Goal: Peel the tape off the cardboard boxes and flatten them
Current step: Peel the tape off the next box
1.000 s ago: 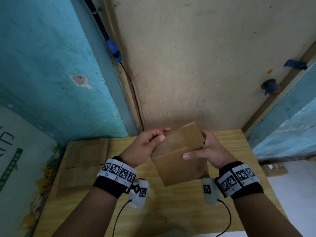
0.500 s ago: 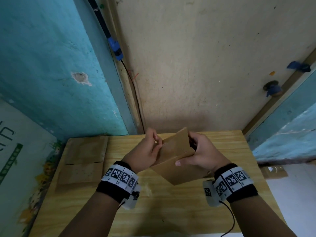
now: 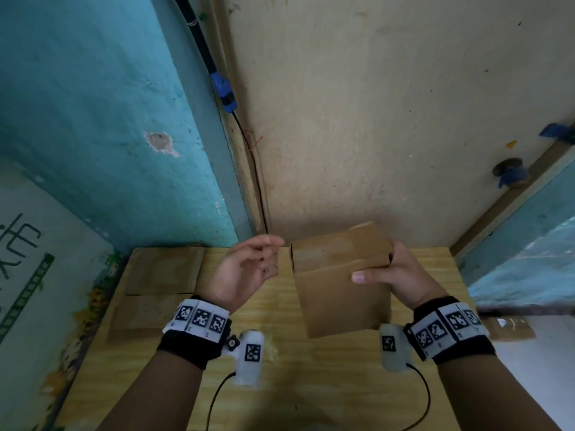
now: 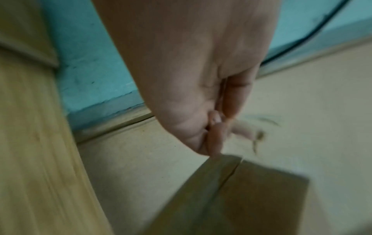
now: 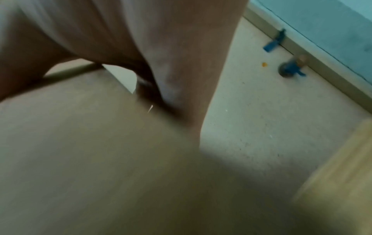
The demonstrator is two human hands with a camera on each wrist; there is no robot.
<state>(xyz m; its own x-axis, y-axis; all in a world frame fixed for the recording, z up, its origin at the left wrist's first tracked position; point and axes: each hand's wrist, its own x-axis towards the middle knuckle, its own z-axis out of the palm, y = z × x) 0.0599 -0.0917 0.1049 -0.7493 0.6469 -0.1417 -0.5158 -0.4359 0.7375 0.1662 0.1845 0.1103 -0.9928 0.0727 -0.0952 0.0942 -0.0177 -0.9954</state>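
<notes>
Box up in the right hand (image 3: 401, 276), left hand (image 3: 245, 269) off it!

Gripping the cardboard box (image 3: 340, 279) by its right side, thumb across the near face, held tilted above the wooden table (image 3: 311, 384). Left hand just beside the box's left edge, not touching, fingers loosely curled, holding nothing. Flattened cardboard (image 3: 158, 290) lying at the table's far left.

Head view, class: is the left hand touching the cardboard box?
No: the left hand hangs beside the cardboard box with a gap, and only the right hand grips it.
</notes>
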